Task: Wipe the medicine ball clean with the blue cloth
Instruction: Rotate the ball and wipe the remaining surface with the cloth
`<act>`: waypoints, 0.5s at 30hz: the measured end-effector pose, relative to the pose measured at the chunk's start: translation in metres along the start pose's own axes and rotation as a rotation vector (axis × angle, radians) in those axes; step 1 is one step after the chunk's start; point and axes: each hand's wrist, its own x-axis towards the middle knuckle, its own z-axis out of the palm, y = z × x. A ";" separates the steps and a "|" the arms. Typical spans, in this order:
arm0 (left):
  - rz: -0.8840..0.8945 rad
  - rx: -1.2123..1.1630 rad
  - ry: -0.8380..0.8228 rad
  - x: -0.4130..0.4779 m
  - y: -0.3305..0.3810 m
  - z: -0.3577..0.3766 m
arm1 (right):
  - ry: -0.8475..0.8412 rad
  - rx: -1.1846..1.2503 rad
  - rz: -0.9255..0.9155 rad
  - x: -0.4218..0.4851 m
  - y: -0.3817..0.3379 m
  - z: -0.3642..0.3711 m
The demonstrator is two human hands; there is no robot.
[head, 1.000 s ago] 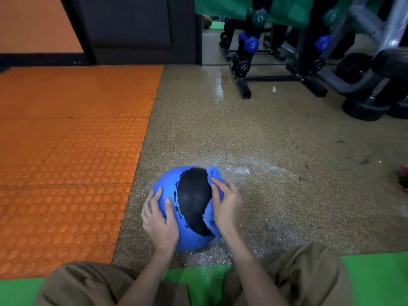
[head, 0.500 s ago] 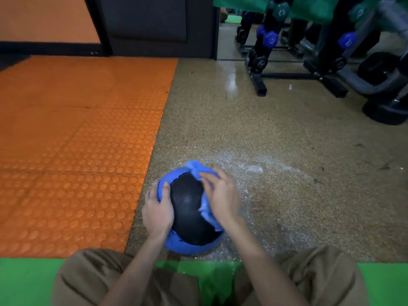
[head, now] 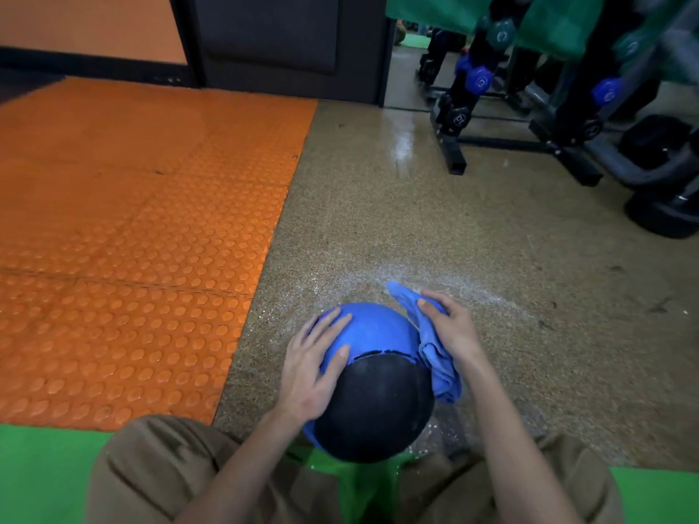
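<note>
Rolling threatens on the wet floor. Left hand lies flat on medicine ball; right hand grips blue cloth.

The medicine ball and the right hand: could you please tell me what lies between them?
In the head view, the blue cloth lies between the right hand and the medicine ball, held against the ball's right side.

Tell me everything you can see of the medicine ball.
The medicine ball is round, blue with a large black panel nearest the camera, rubbery-looking. It rests on the speckled floor by the green mat. The left hand lies flat on its left side; the right hand holds the blue cloth against its right side.
</note>
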 end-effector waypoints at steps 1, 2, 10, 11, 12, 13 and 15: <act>0.052 -0.007 -0.053 0.004 -0.004 -0.003 | 0.016 0.009 -0.004 -0.001 0.004 -0.004; 0.089 0.001 -0.101 0.009 -0.007 -0.006 | 0.030 0.016 0.000 -0.002 0.008 -0.009; -0.437 0.220 -0.179 0.020 0.016 -0.014 | 0.106 -0.100 0.115 -0.015 0.027 0.004; -0.457 0.200 -0.160 0.016 0.025 -0.007 | 0.137 -0.128 0.106 -0.019 0.025 0.008; -0.466 0.203 -0.131 0.012 0.031 -0.001 | 0.160 -0.192 0.092 -0.024 0.021 0.011; -0.469 0.218 -0.083 0.009 0.034 0.003 | 0.188 -0.317 0.046 -0.031 0.015 0.013; -0.475 0.204 0.015 0.011 0.035 0.005 | 0.258 -0.565 -0.209 -0.054 -0.004 0.025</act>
